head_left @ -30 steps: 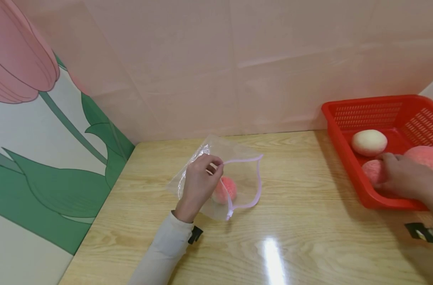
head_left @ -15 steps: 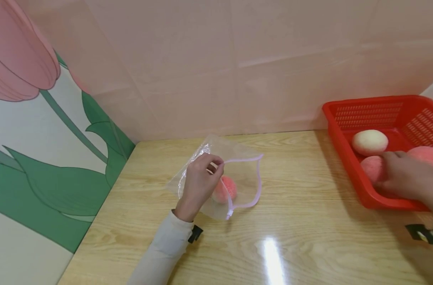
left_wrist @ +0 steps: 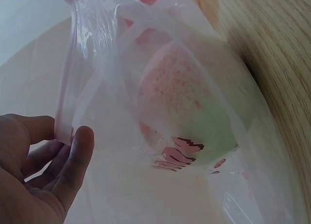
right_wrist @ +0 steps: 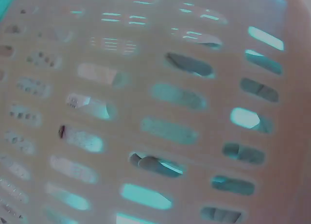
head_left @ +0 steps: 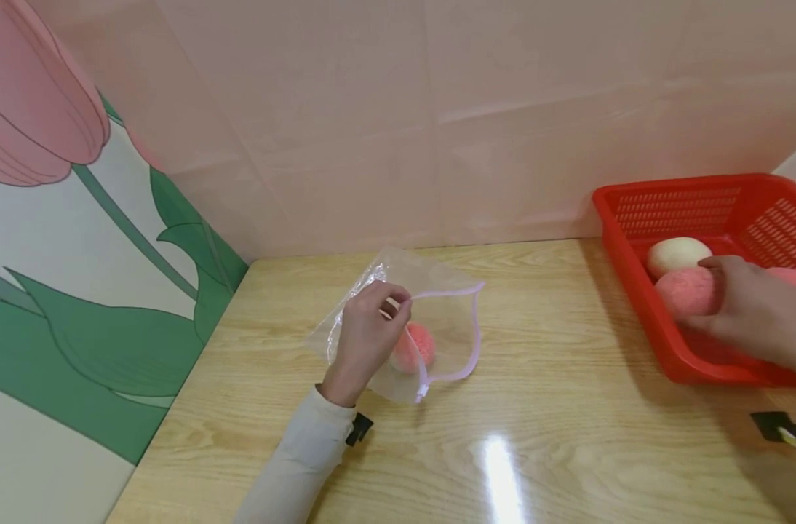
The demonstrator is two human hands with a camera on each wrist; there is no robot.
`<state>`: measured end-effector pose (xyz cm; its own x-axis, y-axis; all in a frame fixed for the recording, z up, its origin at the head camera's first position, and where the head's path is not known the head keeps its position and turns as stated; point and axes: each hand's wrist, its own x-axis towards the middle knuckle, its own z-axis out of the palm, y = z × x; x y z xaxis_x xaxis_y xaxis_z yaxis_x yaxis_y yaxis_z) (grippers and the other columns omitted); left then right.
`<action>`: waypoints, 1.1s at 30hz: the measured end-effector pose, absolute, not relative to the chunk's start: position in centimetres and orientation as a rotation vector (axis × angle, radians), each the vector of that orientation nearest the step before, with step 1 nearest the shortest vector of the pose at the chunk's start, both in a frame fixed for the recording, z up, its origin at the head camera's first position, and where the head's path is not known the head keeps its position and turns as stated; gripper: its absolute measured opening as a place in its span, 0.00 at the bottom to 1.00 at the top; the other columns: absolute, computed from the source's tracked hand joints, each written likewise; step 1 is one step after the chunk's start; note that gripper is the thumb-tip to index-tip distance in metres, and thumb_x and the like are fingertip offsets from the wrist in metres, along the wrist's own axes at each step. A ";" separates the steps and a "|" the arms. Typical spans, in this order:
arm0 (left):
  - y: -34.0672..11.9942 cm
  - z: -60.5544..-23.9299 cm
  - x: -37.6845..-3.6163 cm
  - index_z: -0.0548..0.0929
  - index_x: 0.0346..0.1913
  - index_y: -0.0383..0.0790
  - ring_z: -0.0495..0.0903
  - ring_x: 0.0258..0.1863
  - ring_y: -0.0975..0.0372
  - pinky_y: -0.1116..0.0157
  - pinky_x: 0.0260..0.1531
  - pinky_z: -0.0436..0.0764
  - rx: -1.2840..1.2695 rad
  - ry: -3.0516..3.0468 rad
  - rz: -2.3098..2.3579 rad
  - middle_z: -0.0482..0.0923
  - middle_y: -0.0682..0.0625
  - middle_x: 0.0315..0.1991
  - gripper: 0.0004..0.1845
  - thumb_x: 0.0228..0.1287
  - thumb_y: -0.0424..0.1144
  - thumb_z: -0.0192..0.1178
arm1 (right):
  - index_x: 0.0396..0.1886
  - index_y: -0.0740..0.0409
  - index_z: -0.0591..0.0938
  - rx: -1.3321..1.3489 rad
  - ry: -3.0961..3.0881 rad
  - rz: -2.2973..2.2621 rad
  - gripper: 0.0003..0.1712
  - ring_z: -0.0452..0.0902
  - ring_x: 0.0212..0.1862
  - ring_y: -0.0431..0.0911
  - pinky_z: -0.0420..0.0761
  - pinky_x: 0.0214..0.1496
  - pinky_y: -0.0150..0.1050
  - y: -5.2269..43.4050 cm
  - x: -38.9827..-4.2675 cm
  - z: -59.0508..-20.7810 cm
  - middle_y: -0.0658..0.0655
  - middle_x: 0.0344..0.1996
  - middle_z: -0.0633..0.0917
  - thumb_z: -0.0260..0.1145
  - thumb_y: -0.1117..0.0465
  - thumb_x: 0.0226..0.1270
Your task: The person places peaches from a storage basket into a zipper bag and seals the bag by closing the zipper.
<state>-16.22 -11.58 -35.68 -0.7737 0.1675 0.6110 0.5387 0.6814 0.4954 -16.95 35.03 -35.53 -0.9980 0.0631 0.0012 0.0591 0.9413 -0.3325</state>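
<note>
Pink ball (head_left: 688, 292) is within the red basket (head_left: 634, 284) at the right of the frame, gripped from its right side by the right hand (head_left: 758, 309); whether it touches the basket floor I cannot tell. With its left side uncovered, it could slip out if the hold loosens, and a low lift could snag the rim or nudge the cream ovoid (head_left: 674, 255) just behind it. Near mid-frame, the left hand (head_left: 368, 335) pinches one edge of the clear bag (head_left: 404, 271), which holds a second pink ball (head_left: 419, 348). Should that pinch slacken, the thin film could fold over the mouth; pressure on the lilac zip strip (head_left: 478, 335) could drag the bag along the table (head_left: 568, 422).
</note>
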 end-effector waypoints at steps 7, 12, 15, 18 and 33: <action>-11.6 -35.6 -16.2 0.86 0.33 0.38 0.85 0.25 0.61 0.75 0.26 0.83 -0.543 -2.365 -0.940 0.85 0.47 0.31 0.04 0.58 0.27 0.66 | 0.62 0.76 0.62 -0.113 -3.001 0.548 0.60 0.73 0.29 0.59 0.82 0.23 0.49 34.4 -16.7 -34.7 0.79 0.43 0.75 0.85 0.47 0.39; -11.6 -35.7 -16.3 0.86 0.33 0.38 0.85 0.26 0.62 0.75 0.26 0.83 -0.540 -2.365 -0.940 0.85 0.47 0.31 0.03 0.59 0.27 0.66 | 0.62 0.75 0.64 -0.113 -2.960 0.558 0.60 0.74 0.30 0.60 0.83 0.24 0.52 34.0 -16.5 -34.3 0.79 0.45 0.75 0.86 0.48 0.37; -11.6 -35.7 -16.3 0.86 0.33 0.38 0.85 0.26 0.62 0.75 0.26 0.83 -0.540 -2.366 -0.942 0.85 0.47 0.31 0.03 0.59 0.27 0.66 | 0.63 0.75 0.64 -0.114 -2.949 0.563 0.61 0.74 0.31 0.63 0.83 0.24 0.54 33.8 -16.3 -34.2 0.79 0.46 0.74 0.86 0.48 0.36; -11.6 -35.7 -16.3 0.86 0.33 0.38 0.85 0.25 0.62 0.75 0.26 0.83 -0.540 -2.366 -0.935 0.85 0.47 0.31 0.04 0.58 0.27 0.67 | 0.63 0.74 0.64 -0.109 -2.926 0.563 0.60 0.74 0.33 0.66 0.83 0.24 0.56 33.6 -16.3 -34.1 0.79 0.47 0.73 0.86 0.49 0.36; -11.6 -35.7 -16.2 0.86 0.34 0.38 0.84 0.25 0.61 0.75 0.26 0.83 -0.533 -2.373 -0.945 0.85 0.47 0.31 0.03 0.58 0.27 0.67 | 0.70 0.70 0.61 -0.097 -2.874 0.578 0.62 0.70 0.42 0.71 0.83 0.31 0.64 32.5 -15.3 -33.2 0.79 0.53 0.71 0.85 0.49 0.41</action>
<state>-16.22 -11.58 -35.67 -0.7839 0.1620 0.5994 0.5297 0.6783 0.5093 -15.28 32.53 -33.19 -0.9761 0.1051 0.1900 0.0235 0.9211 -0.3887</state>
